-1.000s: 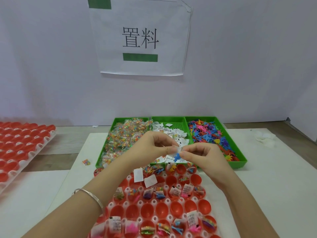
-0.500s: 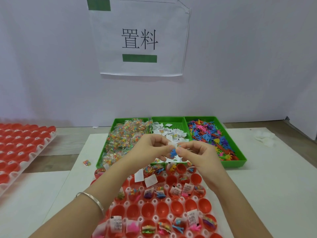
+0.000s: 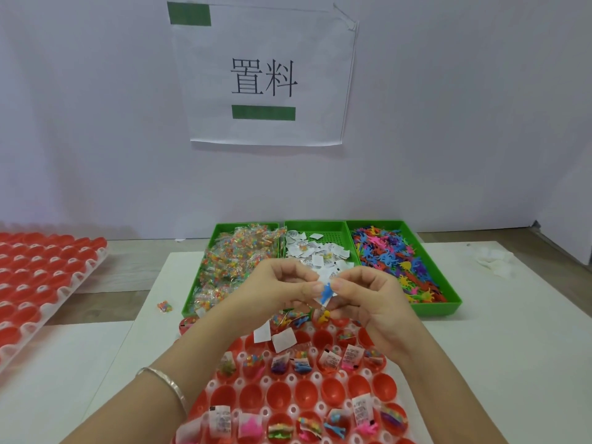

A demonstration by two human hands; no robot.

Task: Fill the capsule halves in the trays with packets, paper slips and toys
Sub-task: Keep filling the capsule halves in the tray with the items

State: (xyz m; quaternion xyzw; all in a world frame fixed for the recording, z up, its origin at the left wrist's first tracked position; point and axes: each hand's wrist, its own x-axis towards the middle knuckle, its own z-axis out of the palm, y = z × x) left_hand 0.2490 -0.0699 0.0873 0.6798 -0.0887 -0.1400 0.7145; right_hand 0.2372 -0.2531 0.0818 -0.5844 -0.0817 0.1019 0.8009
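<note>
Holding left hand (image 3: 275, 290) and right hand (image 3: 374, 299) together at frame centre, fingertips meeting. Pinching blue toy (image 3: 326, 293) against white paper slip (image 3: 323, 277) with both hands, remaining fingers curling inward. Hovering over far edge of red capsule tray (image 3: 290, 378) at lower centre. Noting a row of bare capsule halves (image 3: 306, 394) between rows carrying slips, packets and toys. Noting three green bins (image 3: 448, 302) just behind hands: packets left, slips middle, toys right. Noting second red tray (image 3: 48, 267) at left edge.
</note>
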